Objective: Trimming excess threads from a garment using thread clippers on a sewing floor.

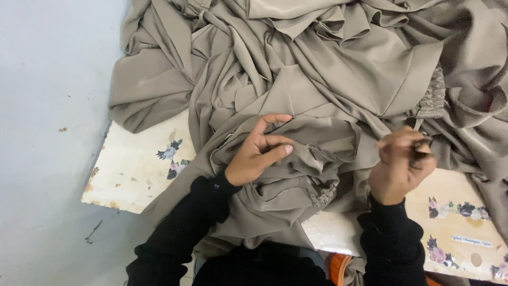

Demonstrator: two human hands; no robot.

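Our two hands work on a big heap of taupe cloth spread over a table.

Our left hand [259, 151] rests on the cloth [317, 79] near the middle of the heap, fingers half curled and spread apart, thumb and forefinger pinching nothing that we can make out. Our right hand [401, 164] is to the right of the heap's middle, closed into a loose fist around a small dark object [422, 148]; it is too blurred for us to tell what it is. A gathered, elastic-looking edge of the cloth lies just below the left hand. The table [135, 169], cream with flower prints, shows at the left of the heap and under the right hand. Both our sleeves are black. A pale blue floor [47, 106] lies left of the table.
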